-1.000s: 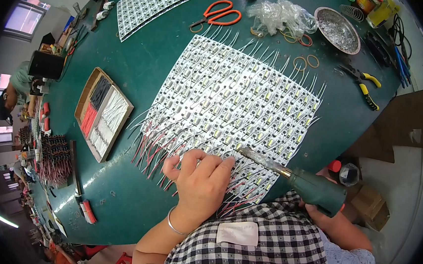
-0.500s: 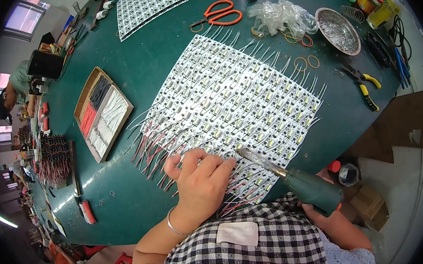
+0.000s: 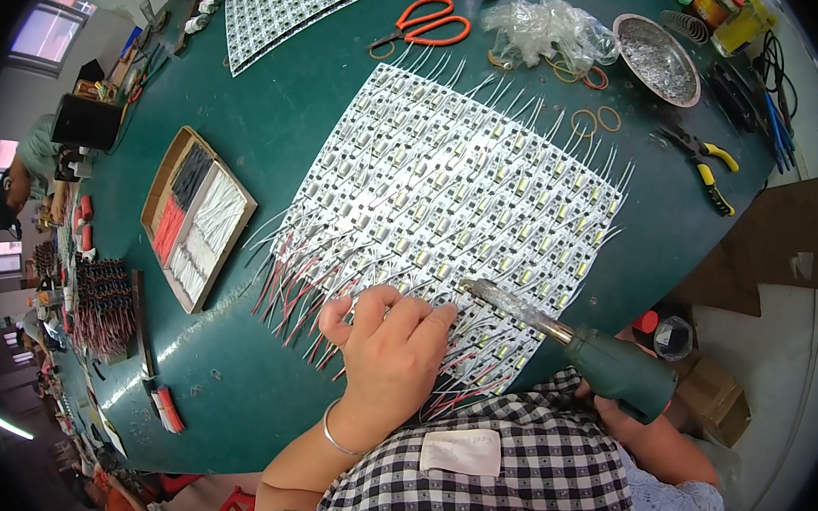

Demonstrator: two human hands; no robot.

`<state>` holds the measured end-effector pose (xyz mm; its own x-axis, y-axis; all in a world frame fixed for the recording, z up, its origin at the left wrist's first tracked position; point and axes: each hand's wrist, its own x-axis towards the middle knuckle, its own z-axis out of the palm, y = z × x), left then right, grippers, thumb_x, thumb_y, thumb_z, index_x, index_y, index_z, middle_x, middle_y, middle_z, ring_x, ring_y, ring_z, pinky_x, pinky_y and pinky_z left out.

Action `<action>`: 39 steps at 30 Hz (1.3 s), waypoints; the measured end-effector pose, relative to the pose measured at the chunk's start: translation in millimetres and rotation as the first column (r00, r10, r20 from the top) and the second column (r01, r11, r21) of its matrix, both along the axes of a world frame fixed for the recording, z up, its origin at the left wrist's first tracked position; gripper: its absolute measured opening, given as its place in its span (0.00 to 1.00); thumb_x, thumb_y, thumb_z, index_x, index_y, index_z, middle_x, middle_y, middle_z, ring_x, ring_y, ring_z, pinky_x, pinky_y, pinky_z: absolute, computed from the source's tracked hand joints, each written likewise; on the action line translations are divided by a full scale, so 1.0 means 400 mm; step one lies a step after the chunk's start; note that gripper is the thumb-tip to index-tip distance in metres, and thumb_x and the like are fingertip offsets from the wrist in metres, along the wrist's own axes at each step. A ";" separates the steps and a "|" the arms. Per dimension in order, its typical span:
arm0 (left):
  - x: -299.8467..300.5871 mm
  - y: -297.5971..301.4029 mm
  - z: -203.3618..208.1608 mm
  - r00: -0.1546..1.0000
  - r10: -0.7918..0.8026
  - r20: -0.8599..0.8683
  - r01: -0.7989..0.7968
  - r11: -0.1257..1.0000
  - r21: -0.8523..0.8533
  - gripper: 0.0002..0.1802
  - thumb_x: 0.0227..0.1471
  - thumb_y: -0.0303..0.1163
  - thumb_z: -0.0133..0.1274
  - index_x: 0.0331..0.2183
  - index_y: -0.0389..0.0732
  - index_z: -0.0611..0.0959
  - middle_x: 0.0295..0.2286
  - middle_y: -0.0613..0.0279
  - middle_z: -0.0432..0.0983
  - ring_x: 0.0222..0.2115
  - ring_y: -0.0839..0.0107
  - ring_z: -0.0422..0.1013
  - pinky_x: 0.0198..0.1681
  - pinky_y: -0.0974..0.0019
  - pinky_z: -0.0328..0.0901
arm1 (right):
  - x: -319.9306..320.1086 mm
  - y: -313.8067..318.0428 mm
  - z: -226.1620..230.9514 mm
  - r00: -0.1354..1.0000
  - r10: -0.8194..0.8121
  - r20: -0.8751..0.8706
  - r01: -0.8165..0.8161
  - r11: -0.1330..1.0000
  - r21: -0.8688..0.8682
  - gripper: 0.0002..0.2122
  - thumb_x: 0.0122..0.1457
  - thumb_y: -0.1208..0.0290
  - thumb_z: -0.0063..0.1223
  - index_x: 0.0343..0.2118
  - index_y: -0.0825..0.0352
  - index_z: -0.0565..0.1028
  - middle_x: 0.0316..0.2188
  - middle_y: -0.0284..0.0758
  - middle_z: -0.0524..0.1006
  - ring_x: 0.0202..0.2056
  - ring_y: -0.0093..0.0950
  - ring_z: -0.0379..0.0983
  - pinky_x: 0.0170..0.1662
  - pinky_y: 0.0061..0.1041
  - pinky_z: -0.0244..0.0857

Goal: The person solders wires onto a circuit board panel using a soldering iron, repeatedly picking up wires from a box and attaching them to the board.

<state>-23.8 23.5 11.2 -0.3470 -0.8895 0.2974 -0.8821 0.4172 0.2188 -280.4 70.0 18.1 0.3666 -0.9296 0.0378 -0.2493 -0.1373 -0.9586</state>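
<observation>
A white LED circuit board panel (image 3: 473, 174) lies on the green table in front of me. White wires bristle from its far edge, and red, black and white ones from its near left edge. My left hand (image 3: 393, 341) rests on the near part of the panel with fingers curled, closed around something too small to make out, likely hidden wire. From the right, my right hand (image 3: 608, 412) holds a green-handled soldering iron (image 3: 625, 373), mostly hidden behind that handle. The iron's thick metal tip reaches the panel just beyond my left fingertips.
A divided cardboard box (image 3: 203, 215) of black, red and white wires sits left. Scissors (image 3: 422, 26), a plastic bag (image 3: 550, 31), a metal dish (image 3: 657, 59) and pliers (image 3: 703, 163) line the far side. More panels (image 3: 304, 2) lie far left. A person (image 3: 32, 163) works at left.
The soldering iron has shifted slightly right and its handle has turned a little; its tip stays near the same spot. My left hand has barely moved.
</observation>
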 end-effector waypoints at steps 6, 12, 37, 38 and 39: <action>0.002 0.001 0.003 1.000 -0.004 -0.004 0.004 1.000 0.007 0.10 0.34 0.28 0.61 0.25 0.53 0.82 0.22 0.78 0.70 0.31 0.72 0.64 0.42 0.58 0.47 | -0.009 0.006 -0.009 0.999 0.038 0.004 -0.038 0.999 -0.021 0.19 0.56 0.63 0.49 0.45 0.73 0.69 0.35 0.39 0.72 0.25 0.23 0.72 0.30 0.22 0.67; 0.032 0.023 0.003 0.998 -0.067 -0.022 0.067 0.998 0.018 0.12 0.32 0.27 0.60 0.26 0.53 0.82 0.21 0.79 0.69 0.30 0.74 0.65 0.40 0.59 0.47 | -0.024 0.037 -0.014 0.999 -0.032 0.021 0.028 0.987 0.155 0.16 0.56 0.71 0.44 0.46 0.71 0.71 0.47 0.45 0.71 0.48 0.40 0.69 0.50 0.33 0.62; 0.609 -0.201 0.109 0.819 0.569 0.077 -0.519 0.791 -0.324 0.05 0.42 0.34 0.57 0.24 0.46 0.84 0.25 0.62 0.76 0.29 0.59 0.71 0.32 0.59 0.65 | -0.009 0.088 -0.062 0.880 -0.408 0.245 0.345 0.901 0.262 0.23 0.58 0.57 0.47 0.45 0.75 0.64 0.30 0.39 0.72 0.22 0.22 0.68 0.36 0.26 0.67; 0.613 -0.218 0.104 0.810 0.575 0.117 -0.524 0.798 -0.298 0.05 0.42 0.35 0.56 0.24 0.47 0.84 0.25 0.62 0.76 0.29 0.59 0.71 0.32 0.58 0.65 | -0.004 0.088 -0.062 0.873 -0.414 0.258 0.354 0.901 0.250 0.22 0.58 0.59 0.46 0.46 0.76 0.63 0.32 0.40 0.72 0.22 0.22 0.68 0.36 0.26 0.67; 0.629 -0.233 0.086 0.812 0.573 0.111 -0.526 0.801 -0.287 0.06 0.41 0.34 0.56 0.25 0.47 0.84 0.26 0.61 0.76 0.29 0.59 0.71 0.32 0.58 0.65 | 0.001 0.086 -0.061 0.878 -0.404 0.255 0.353 0.908 0.223 0.22 0.59 0.60 0.45 0.47 0.76 0.62 0.33 0.41 0.71 0.22 0.22 0.68 0.36 0.27 0.67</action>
